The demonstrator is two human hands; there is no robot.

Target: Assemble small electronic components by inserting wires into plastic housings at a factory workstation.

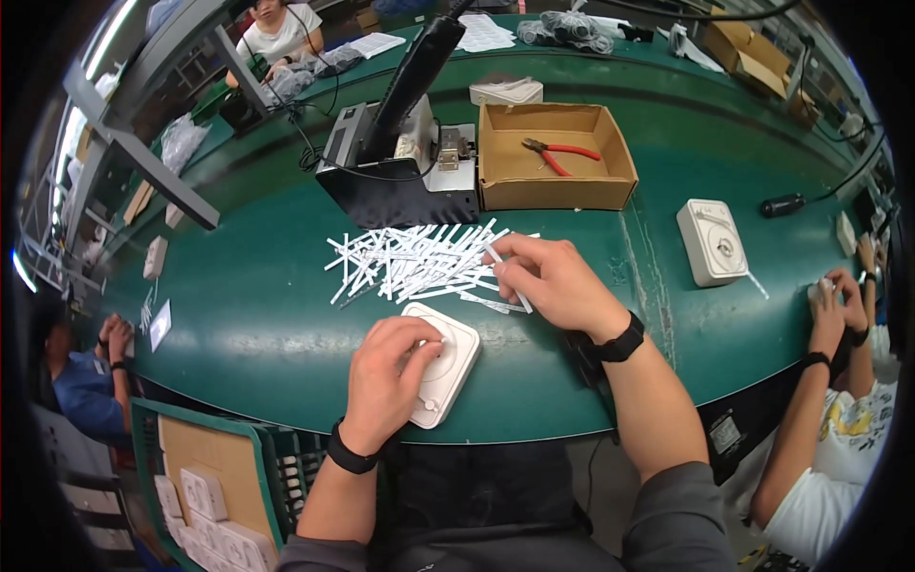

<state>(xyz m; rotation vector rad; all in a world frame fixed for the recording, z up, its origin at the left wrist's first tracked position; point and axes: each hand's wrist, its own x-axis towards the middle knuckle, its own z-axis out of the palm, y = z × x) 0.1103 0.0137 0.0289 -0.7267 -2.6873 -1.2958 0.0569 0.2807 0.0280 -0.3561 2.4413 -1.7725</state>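
Note:
A white, rounded square device (459, 355) lies on the green table close to its front edge, with a round part in its top face. My left hand (389, 372) rests over the device's left side, thumb and fingers drawn together on the round part; the fingertips partly hide what they grip. Between the thumb and fingers of my right hand (548, 281) is a thin white paper strip (521, 298), pointing down toward the table. Just left of that hand spreads a loose pile of similar strips (405, 262).
Behind the pile stands a black dispenser-like machine (396, 195), beside a cardboard box (558, 194) with red-handled cutters (562, 153). Another white device (713, 243) lies at right. A green crate (262, 448) of white devices stands lower left. Co-workers sit left, right and across.

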